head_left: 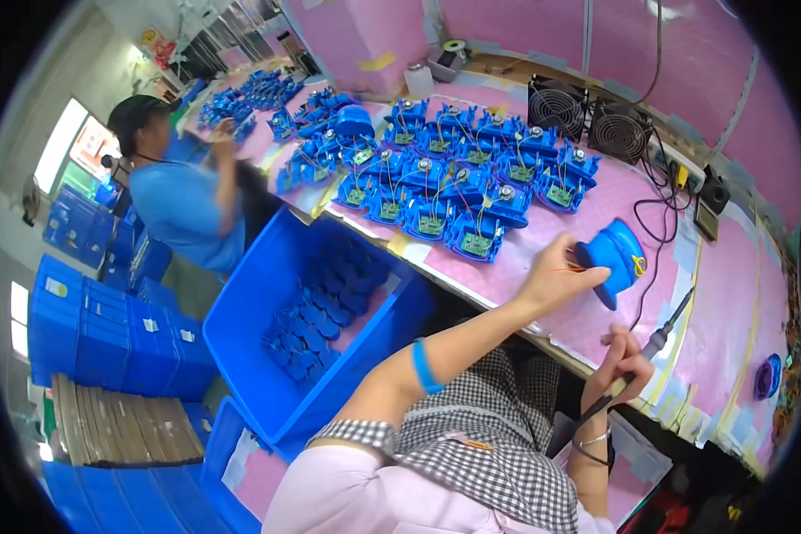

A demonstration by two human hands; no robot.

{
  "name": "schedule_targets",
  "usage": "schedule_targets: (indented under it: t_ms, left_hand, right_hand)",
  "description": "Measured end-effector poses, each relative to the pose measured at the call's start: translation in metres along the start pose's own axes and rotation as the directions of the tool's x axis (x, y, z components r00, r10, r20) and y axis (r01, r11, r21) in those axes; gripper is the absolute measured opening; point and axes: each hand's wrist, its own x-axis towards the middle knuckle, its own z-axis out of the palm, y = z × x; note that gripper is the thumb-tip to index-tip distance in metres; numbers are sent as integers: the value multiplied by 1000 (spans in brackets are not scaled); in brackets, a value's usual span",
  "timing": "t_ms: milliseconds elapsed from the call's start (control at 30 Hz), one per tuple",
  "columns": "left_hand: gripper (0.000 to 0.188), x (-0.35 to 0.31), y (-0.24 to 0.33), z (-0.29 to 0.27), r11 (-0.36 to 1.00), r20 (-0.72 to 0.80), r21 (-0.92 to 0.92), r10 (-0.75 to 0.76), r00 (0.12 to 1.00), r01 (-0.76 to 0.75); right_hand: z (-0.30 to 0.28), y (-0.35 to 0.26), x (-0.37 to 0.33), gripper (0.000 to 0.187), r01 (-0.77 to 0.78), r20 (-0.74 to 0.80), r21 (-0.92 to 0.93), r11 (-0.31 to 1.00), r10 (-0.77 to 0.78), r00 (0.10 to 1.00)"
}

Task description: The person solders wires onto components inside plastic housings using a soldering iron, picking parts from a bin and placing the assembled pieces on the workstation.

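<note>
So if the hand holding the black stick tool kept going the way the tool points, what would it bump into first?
The right hand aims its soldering iron up toward the blue plastic housing that the left hand holds. That housing probably comes first, though depth is hard to judge.

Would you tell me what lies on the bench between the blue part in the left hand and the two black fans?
In the head view, only bare pink bench and black cables lie between the blue part, held by the left hand, and the fans.

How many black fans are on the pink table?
2: one black fan at the table's far edge, the other black fan right beside it. More may be hidden.
</note>
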Motion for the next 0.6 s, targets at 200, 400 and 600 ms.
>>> schedule_targets:
  t_ms: [200,400,600]
  left_hand:
    - [67,-16,-4,-21,517,4,808,476,879,-283]
    - [30,-55,54,-23,719,311,445,435,845,-534]
    - [19,-24,58,-66,993,-149,-94,55,987,-69]
  right_hand:
    - [-6,11,-8,10,-3,166,-150,989,28,986]
    - [24,4,4,11,71,208,52,996,-80,975]
    - [2,8,35,25,101,237,-285,953,-32,971]
